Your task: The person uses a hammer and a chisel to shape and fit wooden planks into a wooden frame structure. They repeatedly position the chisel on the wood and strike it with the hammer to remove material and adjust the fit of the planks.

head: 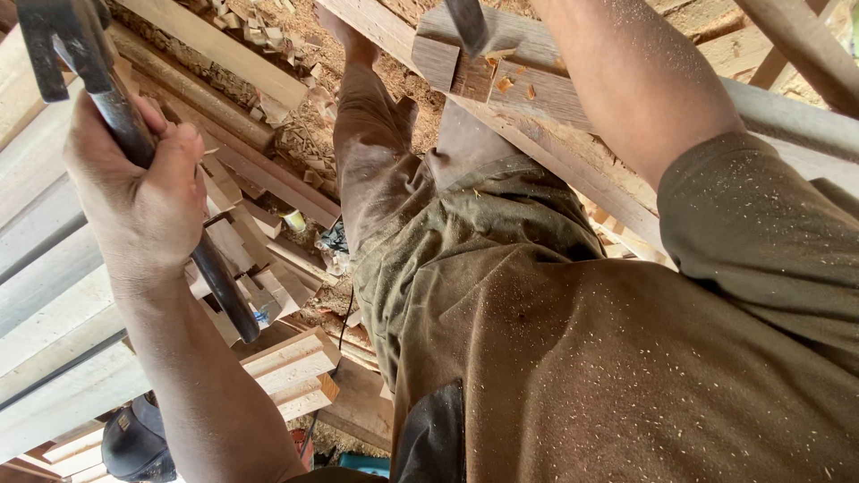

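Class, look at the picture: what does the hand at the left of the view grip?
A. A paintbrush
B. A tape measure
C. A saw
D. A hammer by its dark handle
D. The hand is closed round the dark handle of a hammer, whose metal head shows at the top left corner, above the stacked planks.

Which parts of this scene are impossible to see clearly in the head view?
- Right hand: cut off by the top edge; only the forearm shows.
- Chisel: its handle is cut off by the top edge.
- Hammer in the left hand: its head is partly cut off at the top edge.
- Feet: hidden behind the legs and timber.
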